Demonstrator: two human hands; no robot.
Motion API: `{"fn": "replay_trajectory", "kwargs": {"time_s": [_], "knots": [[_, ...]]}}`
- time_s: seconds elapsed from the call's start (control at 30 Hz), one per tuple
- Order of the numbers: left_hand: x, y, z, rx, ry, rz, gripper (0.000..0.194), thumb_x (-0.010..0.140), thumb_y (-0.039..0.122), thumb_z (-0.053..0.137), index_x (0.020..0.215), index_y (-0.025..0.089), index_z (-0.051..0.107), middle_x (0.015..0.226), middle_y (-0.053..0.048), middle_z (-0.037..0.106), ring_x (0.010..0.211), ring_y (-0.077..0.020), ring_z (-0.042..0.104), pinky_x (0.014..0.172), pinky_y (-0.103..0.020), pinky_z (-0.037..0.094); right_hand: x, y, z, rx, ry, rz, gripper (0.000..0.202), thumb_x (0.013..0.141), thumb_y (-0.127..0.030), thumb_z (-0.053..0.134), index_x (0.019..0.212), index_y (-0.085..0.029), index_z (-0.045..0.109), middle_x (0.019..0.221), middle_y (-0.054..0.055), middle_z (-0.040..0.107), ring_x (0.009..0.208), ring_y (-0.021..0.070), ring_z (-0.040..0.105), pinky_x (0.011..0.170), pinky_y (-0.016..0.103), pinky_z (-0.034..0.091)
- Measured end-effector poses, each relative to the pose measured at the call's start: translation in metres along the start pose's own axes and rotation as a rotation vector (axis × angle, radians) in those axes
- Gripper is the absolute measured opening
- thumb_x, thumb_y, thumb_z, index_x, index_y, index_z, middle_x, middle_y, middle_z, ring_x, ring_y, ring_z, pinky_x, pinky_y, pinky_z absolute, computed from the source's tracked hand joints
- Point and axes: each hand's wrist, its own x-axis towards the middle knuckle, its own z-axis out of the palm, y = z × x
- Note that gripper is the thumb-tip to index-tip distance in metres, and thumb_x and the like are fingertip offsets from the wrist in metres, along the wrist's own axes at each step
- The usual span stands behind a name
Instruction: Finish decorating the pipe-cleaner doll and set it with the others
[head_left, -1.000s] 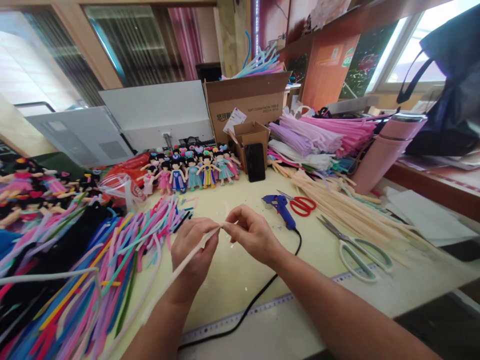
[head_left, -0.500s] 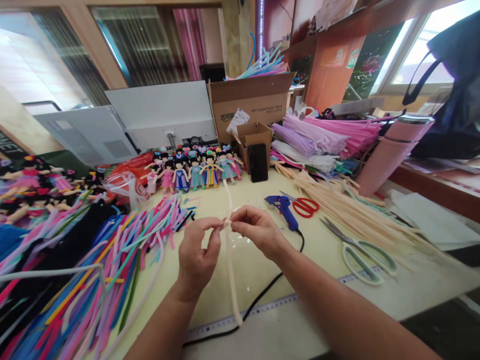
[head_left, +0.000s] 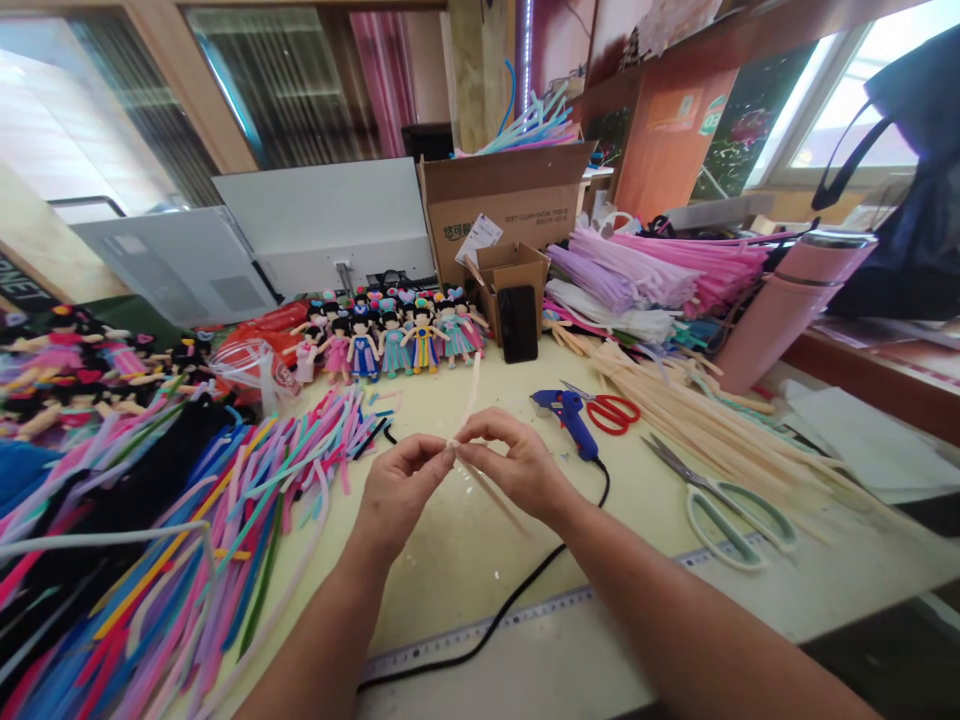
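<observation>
Over the middle of the table, my left hand point(head_left: 405, 490) and my right hand point(head_left: 517, 465) meet at the fingertips. Between them they pinch a cream pipe cleaner point(head_left: 473, 385) near its middle. One end of it points away from me toward the dolls; the other slants down to the right below my right hand and is blurred. My fingertips hide the spot where it is gripped. To the right of my right hand lie a blue glue gun point(head_left: 571, 420) and red-handled scissors point(head_left: 613, 413). White-and-green-handled scissors point(head_left: 724, 520) rest nearer the right edge.
Rows of small dolls point(head_left: 394, 340) stand at the back beside a black phone point(head_left: 517, 325) and a cardboard box point(head_left: 510, 190). Colourful pipe cleaners point(head_left: 225, 530) spread on the left, cream ones point(head_left: 697, 420) on the right. A black cord point(head_left: 517, 595) crosses a ruler point(head_left: 562, 605). A pink flask point(head_left: 795, 310) stands right.
The cream pipe cleaner has turned in my fingers: its near end swung from pointing straight toward me to the lower right, its far end rightward. My left fingers have closed up more.
</observation>
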Motion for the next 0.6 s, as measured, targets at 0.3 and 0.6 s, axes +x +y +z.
{"fn": "replay_trajectory", "kwargs": {"time_s": [0.3, 0.6], "knots": [[-0.0088, 0.0060, 0.0021, 0.651, 0.194, 0.604, 0.014, 0.083, 0.018, 0.056, 0.071, 0.019, 0.064, 0.065, 0.000, 0.064, 0.063, -0.0129, 0.058, 0.065, -0.028, 0.041, -0.0057, -0.0010, 0.0032, -0.285, 0.035, -0.125, 0.008, 0.085, -0.023, 0.060, 0.078, -0.020, 0.063, 0.074, 0.002, 0.067, 0.071, 0.0148, 0.061, 0.071, 0.027, 0.044], [-0.0056, 0.0042, 0.0039, 0.223, 0.035, 0.159, 0.016, 0.079, 0.031, 0.061, 0.073, 0.017, 0.066, 0.066, 0.000, 0.061, 0.061, -0.0120, 0.053, 0.056, -0.023, 0.042, -0.0062, -0.0027, 0.0011, -0.510, 0.076, -0.340, 0.011, 0.083, -0.013, 0.051, 0.075, -0.020, 0.056, 0.072, 0.003, 0.062, 0.071, 0.0160, 0.055, 0.069, 0.027, 0.042]]}}
